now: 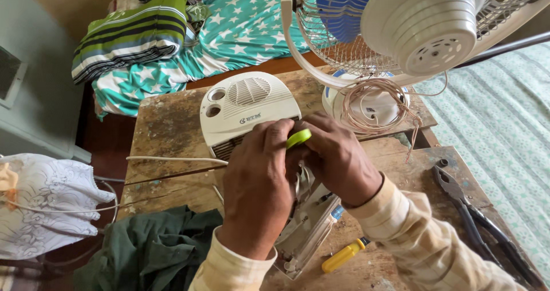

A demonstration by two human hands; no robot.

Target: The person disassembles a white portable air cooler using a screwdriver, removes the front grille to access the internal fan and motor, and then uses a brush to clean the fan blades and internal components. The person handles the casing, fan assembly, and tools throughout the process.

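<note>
On the worn wooden tabletop (172,125), the person's 2 hands meet over the opened cream plastic heater housing (246,110). The left hand (258,182) and the right hand (338,156) are both closed around a small lime-green roll of tape (299,137), which sits pinched between the fingertips just above the heater's front edge. Beneath the hands lies a separated cream plastic panel (306,231), tilted toward the near edge of the tabletop. A yellow-handled screwdriver (342,256) lies beside that panel, near the right sleeve. Dark metal pliers (467,208) rest well to the right, on the tabletop's right edge. A white cord (172,160) runs left from the heater across the wood. A crumpled dark green cloth (152,248) sits at the near left corner. Behind the heater stands a white table fan with blue blades (401,33), a loose coil of thin copper-coloured wire (375,104) hanging at its base. A bed with star-patterned teal sheets (240,27) lies beyond.
</note>
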